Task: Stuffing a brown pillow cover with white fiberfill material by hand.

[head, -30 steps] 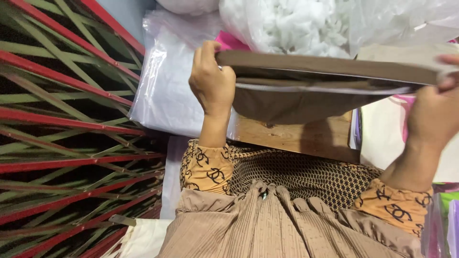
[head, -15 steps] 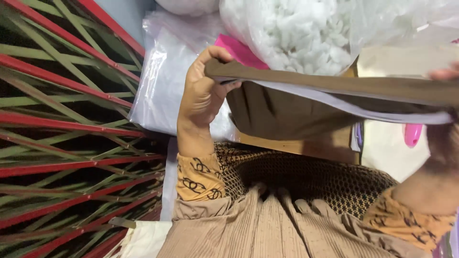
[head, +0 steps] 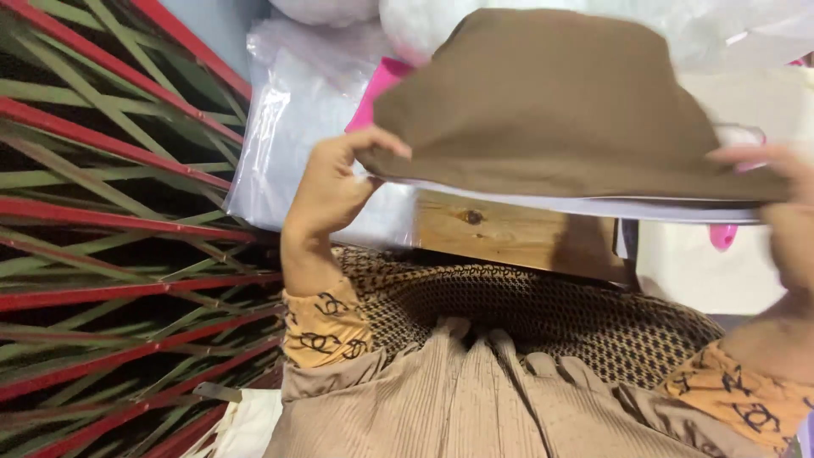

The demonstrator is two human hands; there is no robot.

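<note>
Head view looks down on a person holding a brown fabric cover (head: pixel 551 102) up in front of the chest, its white lining edge showing along the bottom. Left hand (head: pixel 331 182) has its grip closed on the cover's left corner, thumb on top and fingers curled beneath. Right hand (head: pixel 784 212) is blurred and cut off by the frame edge; it meets the cover's right end, but I cannot tell how tightly its grip closes. Behind the cover, a clear plastic bag (head: pixel 297 127) holds something white, partly hidden. A pink item (head: pixel 377 85) peeks out beside it. Below, a wooden surface (head: pixel 509 233) shows under the cover. Red and green lattice bars (head: pixel 119 220) fill the left side.
</note>
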